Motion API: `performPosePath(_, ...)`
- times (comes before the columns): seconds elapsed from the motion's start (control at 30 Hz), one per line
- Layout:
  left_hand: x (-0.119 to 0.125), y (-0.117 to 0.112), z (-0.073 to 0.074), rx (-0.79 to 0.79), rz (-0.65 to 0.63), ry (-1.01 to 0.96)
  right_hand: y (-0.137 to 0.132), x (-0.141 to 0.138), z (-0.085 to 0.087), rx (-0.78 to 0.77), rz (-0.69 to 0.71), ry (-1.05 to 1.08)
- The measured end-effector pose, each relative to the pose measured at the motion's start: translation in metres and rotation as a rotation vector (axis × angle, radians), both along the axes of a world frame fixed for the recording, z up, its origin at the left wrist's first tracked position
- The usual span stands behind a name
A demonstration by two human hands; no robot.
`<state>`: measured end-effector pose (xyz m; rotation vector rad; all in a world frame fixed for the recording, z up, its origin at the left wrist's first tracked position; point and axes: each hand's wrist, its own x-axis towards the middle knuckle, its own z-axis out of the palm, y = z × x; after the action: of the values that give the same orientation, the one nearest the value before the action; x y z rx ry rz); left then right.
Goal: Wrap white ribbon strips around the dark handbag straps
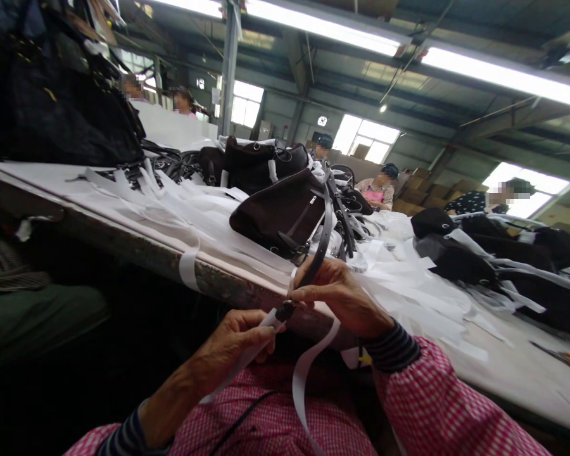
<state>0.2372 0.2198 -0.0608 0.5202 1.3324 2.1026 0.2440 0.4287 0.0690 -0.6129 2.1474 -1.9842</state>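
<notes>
My left hand (244, 345) pinches a strap end wrapped in a white strip, just in front of the table edge. My right hand (342, 297) grips the dark leather strap (319, 252), thumb and fingers closed near a small buckle-like dark fitting (285, 310) between the hands. That strap curves up toward a dark brown handbag (278, 212) lying on the table, its zip pull showing. A loose white strip (306, 370) hangs from around my right hand down over my lap; its upper end is partly hidden.
White strips (199, 209) lie spread along the table (513, 373). More dark bags (470, 253) are piled at right, and large black bags (52, 95) stand at left. Tools (567, 361) lie at the right edge. Several people sit beyond the table; someone's leg (38, 323) is at left.
</notes>
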Motion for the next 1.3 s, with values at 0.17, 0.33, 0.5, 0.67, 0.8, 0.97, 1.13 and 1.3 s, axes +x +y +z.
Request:
performPosePath(0.17, -0.002, -0.002, 0.005, 0.052, -0.08, -0.039, -0.001, -0.005, 0.002, -0.053, 0.086, -0.046)
performPosePath(0.33, -0.004, -0.004, 0.017, 0.088, -0.155, -0.043, 0.002, -0.013, -0.001, -0.041, 0.103, -0.027)
performPosePath(0.5, -0.006, 0.003, 0.021, -0.093, -0.045, 0.053, 0.001, -0.013, -0.003, -0.043, 0.071, -0.037)
performPosePath(0.67, -0.006, 0.012, 0.013, -0.181, 0.089, 0.106, 0.0, -0.01, 0.002, -0.07, 0.085, -0.016)
performPosePath(0.8, -0.005, 0.013, 0.016, -0.104, 0.045, 0.062, 0.005, -0.01, 0.005, -0.018, 0.132, -0.023)
performPosePath(0.97, -0.003, 0.01, 0.029, -0.031, -0.138, -0.041, 0.012, -0.013, 0.001, -0.015, 0.193, -0.025)
performPosePath(1.13, -0.002, 0.013, 0.025, -0.061, -0.088, 0.04, 0.004, -0.013, -0.002, -0.024, 0.133, -0.053)
performPosePath(1.3, 0.002, 0.018, 0.018, -0.084, 0.155, 0.178, -0.012, -0.008, -0.006, -0.032, -0.046, -0.069)
